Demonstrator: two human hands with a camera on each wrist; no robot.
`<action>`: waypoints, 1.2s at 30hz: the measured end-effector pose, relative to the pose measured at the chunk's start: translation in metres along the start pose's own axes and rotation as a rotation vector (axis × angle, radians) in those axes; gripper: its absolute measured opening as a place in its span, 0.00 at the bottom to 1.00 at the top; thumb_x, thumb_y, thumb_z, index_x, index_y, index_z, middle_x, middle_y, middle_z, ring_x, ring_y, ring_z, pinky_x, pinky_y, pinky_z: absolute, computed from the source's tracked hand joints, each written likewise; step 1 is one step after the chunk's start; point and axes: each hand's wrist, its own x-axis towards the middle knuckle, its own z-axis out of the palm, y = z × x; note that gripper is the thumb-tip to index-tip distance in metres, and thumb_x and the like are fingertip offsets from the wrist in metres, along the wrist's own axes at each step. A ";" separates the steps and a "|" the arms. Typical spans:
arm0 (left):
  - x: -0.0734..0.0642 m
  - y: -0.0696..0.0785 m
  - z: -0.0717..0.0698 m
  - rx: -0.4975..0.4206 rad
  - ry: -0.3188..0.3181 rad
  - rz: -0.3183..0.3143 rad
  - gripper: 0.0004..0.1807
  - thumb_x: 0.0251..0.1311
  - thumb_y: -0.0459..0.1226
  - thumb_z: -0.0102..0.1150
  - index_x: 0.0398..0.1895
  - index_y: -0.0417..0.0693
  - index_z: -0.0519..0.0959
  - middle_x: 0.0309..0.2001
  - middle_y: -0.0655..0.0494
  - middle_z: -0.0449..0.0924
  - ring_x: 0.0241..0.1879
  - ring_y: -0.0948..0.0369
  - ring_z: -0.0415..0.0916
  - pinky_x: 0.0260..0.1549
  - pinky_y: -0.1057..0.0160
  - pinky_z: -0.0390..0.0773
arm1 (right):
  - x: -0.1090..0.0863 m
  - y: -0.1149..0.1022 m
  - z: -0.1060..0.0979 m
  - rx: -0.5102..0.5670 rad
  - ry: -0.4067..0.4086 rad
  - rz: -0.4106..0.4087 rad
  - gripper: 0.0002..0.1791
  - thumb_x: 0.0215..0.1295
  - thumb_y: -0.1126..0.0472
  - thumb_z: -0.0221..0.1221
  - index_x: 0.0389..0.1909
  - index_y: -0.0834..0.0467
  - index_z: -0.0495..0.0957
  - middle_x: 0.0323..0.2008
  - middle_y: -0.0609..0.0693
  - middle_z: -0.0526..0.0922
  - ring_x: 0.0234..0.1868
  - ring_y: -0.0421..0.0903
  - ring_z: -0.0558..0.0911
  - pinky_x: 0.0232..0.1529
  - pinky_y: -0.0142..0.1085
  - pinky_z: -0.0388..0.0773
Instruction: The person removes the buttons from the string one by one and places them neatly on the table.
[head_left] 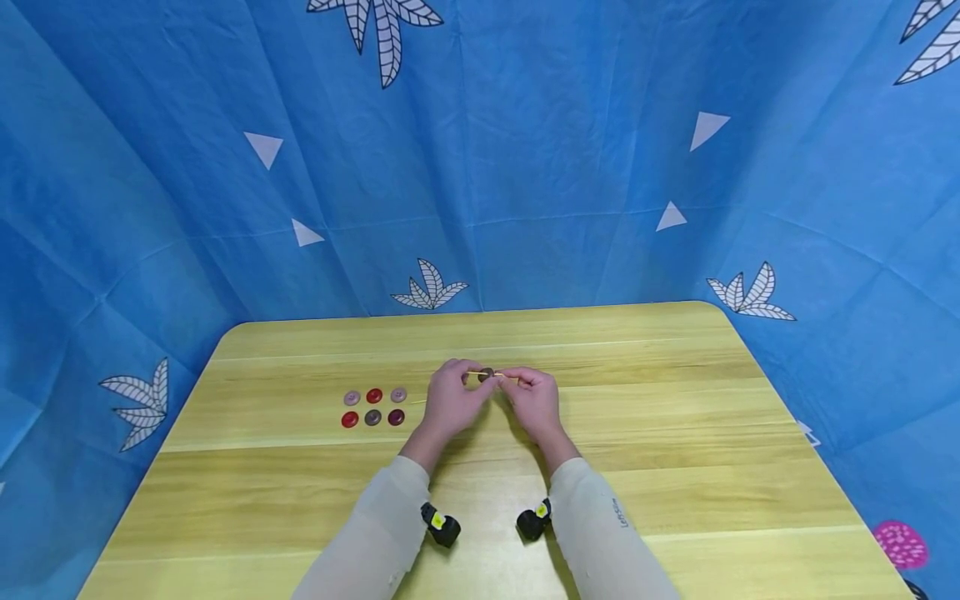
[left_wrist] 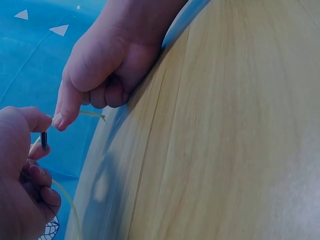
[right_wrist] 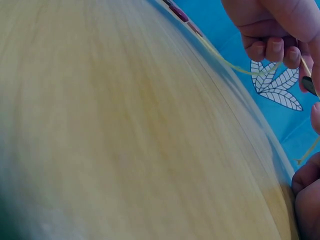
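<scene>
Over the middle of the table, my left hand [head_left: 453, 396] pinches a dark brown button [head_left: 486, 375] held on edge, seen from the side as a dark button [left_wrist: 44, 140] in the left wrist view. A thin yellow cord [left_wrist: 67, 195] runs from the button and hangs below my left fingers. My right hand [head_left: 534, 402] pinches the cord close beside the button, and a short knotted-looking end [left_wrist: 95, 115] sticks out past its fingers. The fingertips of both hands nearly meet. Whether the cord passes through the button's hole is hidden by the fingers.
Left of the hands, several buttons lie in two rows: pink [head_left: 352, 398], red [head_left: 374, 396], pink [head_left: 398, 394] behind; red [head_left: 349, 419], grey-brown [head_left: 372, 417], maroon [head_left: 396, 417] in front. The wooden table [head_left: 675, 467] meets a blue patterned curtain [head_left: 540, 167] at the back.
</scene>
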 end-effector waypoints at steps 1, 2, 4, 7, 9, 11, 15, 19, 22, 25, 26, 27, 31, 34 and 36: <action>0.000 -0.001 -0.001 0.001 0.003 -0.002 0.17 0.59 0.46 0.70 0.45 0.44 0.85 0.33 0.46 0.76 0.30 0.57 0.66 0.29 0.59 0.68 | 0.000 0.000 0.000 0.001 0.000 0.001 0.03 0.61 0.72 0.67 0.35 0.68 0.87 0.12 0.48 0.64 0.14 0.34 0.59 0.19 0.30 0.58; 0.000 -0.001 -0.001 0.005 0.006 -0.003 0.17 0.59 0.46 0.70 0.45 0.45 0.85 0.34 0.46 0.76 0.31 0.57 0.67 0.30 0.58 0.68 | 0.000 0.000 0.000 0.001 0.000 0.003 0.04 0.61 0.71 0.67 0.35 0.68 0.87 0.12 0.48 0.64 0.15 0.34 0.59 0.20 0.30 0.59; 0.000 -0.003 -0.002 0.007 0.013 -0.004 0.16 0.59 0.45 0.70 0.45 0.45 0.85 0.35 0.46 0.77 0.32 0.57 0.67 0.30 0.58 0.69 | 0.000 0.000 0.000 0.000 -0.001 0.004 0.04 0.61 0.71 0.67 0.35 0.68 0.87 0.12 0.48 0.64 0.15 0.34 0.59 0.20 0.30 0.59; -0.001 -0.004 -0.005 0.004 0.023 -0.005 0.16 0.58 0.45 0.70 0.45 0.45 0.85 0.36 0.46 0.78 0.32 0.56 0.68 0.31 0.57 0.70 | 0.000 0.000 0.001 0.000 -0.004 0.005 0.04 0.61 0.71 0.67 0.35 0.69 0.86 0.12 0.48 0.64 0.14 0.34 0.59 0.19 0.29 0.58; -0.001 -0.004 -0.006 0.009 0.031 -0.012 0.16 0.58 0.45 0.70 0.45 0.46 0.85 0.36 0.46 0.78 0.33 0.56 0.68 0.32 0.57 0.70 | 0.000 0.000 0.001 0.000 -0.006 0.005 0.04 0.62 0.71 0.67 0.35 0.69 0.86 0.12 0.48 0.63 0.13 0.34 0.59 0.18 0.29 0.58; -0.001 -0.005 -0.008 0.018 0.042 -0.016 0.16 0.57 0.45 0.70 0.45 0.46 0.85 0.36 0.47 0.77 0.33 0.56 0.68 0.32 0.57 0.70 | 0.000 0.000 0.000 0.003 -0.008 0.006 0.05 0.62 0.71 0.67 0.36 0.70 0.86 0.12 0.47 0.63 0.13 0.33 0.59 0.18 0.29 0.58; -0.001 -0.007 -0.012 0.033 0.077 -0.020 0.15 0.57 0.44 0.70 0.44 0.46 0.85 0.36 0.48 0.78 0.34 0.56 0.69 0.34 0.57 0.70 | 0.000 0.000 0.000 0.015 -0.011 0.006 0.06 0.62 0.71 0.66 0.37 0.72 0.85 0.12 0.47 0.63 0.13 0.33 0.59 0.17 0.29 0.57; 0.000 -0.008 -0.017 0.042 0.104 -0.033 0.15 0.55 0.44 0.70 0.43 0.47 0.85 0.36 0.48 0.78 0.35 0.56 0.70 0.36 0.55 0.70 | 0.000 0.000 0.000 0.015 -0.007 0.011 0.06 0.62 0.71 0.67 0.37 0.72 0.85 0.12 0.47 0.62 0.13 0.33 0.59 0.17 0.29 0.57; -0.001 -0.009 -0.022 0.054 0.121 -0.061 0.15 0.54 0.44 0.71 0.42 0.49 0.85 0.36 0.48 0.78 0.35 0.56 0.69 0.38 0.50 0.66 | 0.000 0.001 0.001 0.009 -0.001 0.020 0.06 0.62 0.70 0.67 0.36 0.70 0.86 0.12 0.46 0.62 0.13 0.33 0.59 0.18 0.29 0.57; -0.002 -0.009 -0.026 0.072 0.136 -0.090 0.13 0.53 0.44 0.71 0.41 0.51 0.85 0.35 0.49 0.77 0.34 0.56 0.69 0.37 0.47 0.60 | 0.000 0.001 0.001 0.010 0.000 0.029 0.06 0.62 0.70 0.67 0.37 0.70 0.86 0.11 0.45 0.62 0.13 0.34 0.58 0.17 0.28 0.57; -0.002 -0.009 -0.027 0.082 0.140 -0.096 0.13 0.53 0.45 0.71 0.41 0.52 0.85 0.35 0.49 0.77 0.34 0.57 0.68 0.36 0.47 0.59 | 0.000 0.000 0.001 0.010 -0.001 0.028 0.06 0.62 0.70 0.67 0.37 0.70 0.86 0.11 0.46 0.62 0.13 0.34 0.58 0.17 0.28 0.56; -0.003 -0.009 -0.029 0.089 0.142 -0.102 0.13 0.53 0.45 0.70 0.41 0.53 0.85 0.35 0.49 0.77 0.34 0.57 0.68 0.35 0.47 0.59 | 0.000 0.000 0.001 0.012 -0.003 0.027 0.06 0.62 0.70 0.67 0.37 0.71 0.85 0.11 0.46 0.62 0.13 0.34 0.58 0.17 0.28 0.56; -0.004 -0.013 -0.032 0.093 0.141 -0.110 0.13 0.54 0.45 0.70 0.41 0.52 0.85 0.35 0.50 0.77 0.34 0.57 0.69 0.34 0.51 0.60 | -0.001 0.000 0.000 0.022 -0.007 0.015 0.07 0.62 0.71 0.66 0.38 0.72 0.85 0.12 0.47 0.61 0.13 0.33 0.57 0.17 0.29 0.56; -0.005 -0.016 -0.034 0.072 0.141 -0.115 0.14 0.54 0.45 0.70 0.42 0.51 0.85 0.35 0.51 0.77 0.35 0.56 0.69 0.35 0.53 0.64 | 0.000 0.001 0.001 0.030 -0.007 0.013 0.06 0.62 0.72 0.66 0.38 0.73 0.85 0.12 0.47 0.61 0.13 0.34 0.57 0.18 0.29 0.56; -0.006 -0.019 -0.035 0.057 0.143 -0.116 0.14 0.53 0.45 0.70 0.42 0.49 0.85 0.35 0.52 0.77 0.36 0.56 0.70 0.36 0.54 0.68 | 0.000 0.002 0.001 0.035 -0.008 0.011 0.06 0.62 0.73 0.66 0.38 0.73 0.84 0.12 0.47 0.60 0.13 0.34 0.57 0.18 0.29 0.56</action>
